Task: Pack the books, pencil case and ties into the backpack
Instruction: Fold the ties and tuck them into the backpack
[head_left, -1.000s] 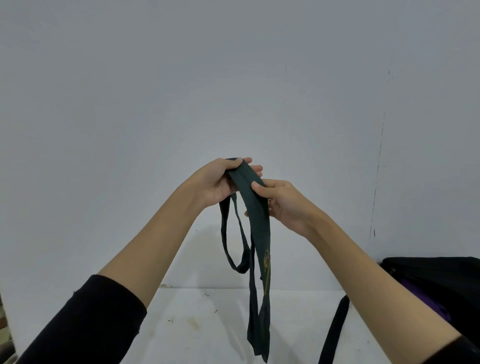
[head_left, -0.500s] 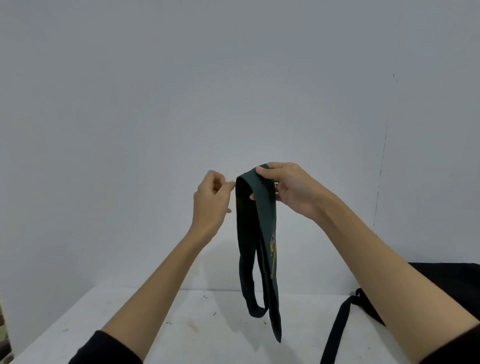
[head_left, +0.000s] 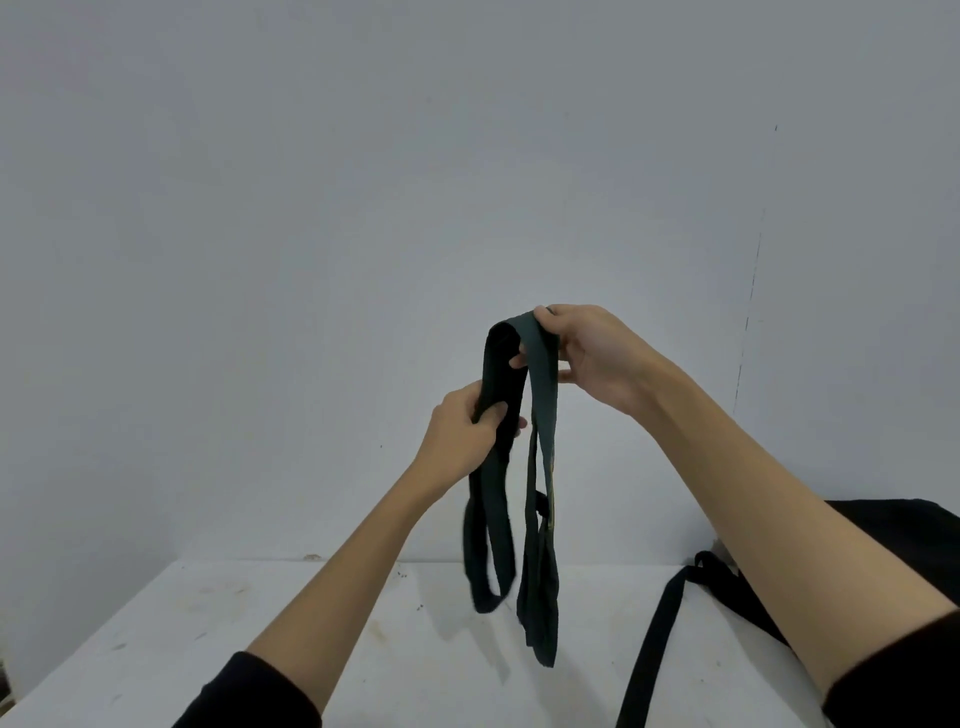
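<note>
While held up over the table in the head view, hangs doubled and limp: a dark green tie, draped over the top in a fold and dropping in two bundles of loops. Pinched at the crest of that fold by the right hand, thumb in front and fingers curled behind the cloth, so closed firmly on it. Gripped lower down on the darker, nearer bundle by the left hand, thumb across the front and fingers wrapped round. Probably raised this high to let the long ends fall straight and line up, so the length can be folded down small enough to pack; a judgement only. Lowest tip dangling close to the tabletop, whether touching it or not impossible to tell. A yellowish mark partly visible on the wider strip, too small to read.

Off to the right, partly hidden behind the right forearm: a black backpack, lying on the table, with one strap trailing toward the near edge. No view into its opening. No books or pencil case in sight.

Underneath, a white tabletop, scuffed and spotted with small stains. Behind, a plain pale grey wall, with a faint vertical line on the right. Black sleeves pushed up the forearms.
</note>
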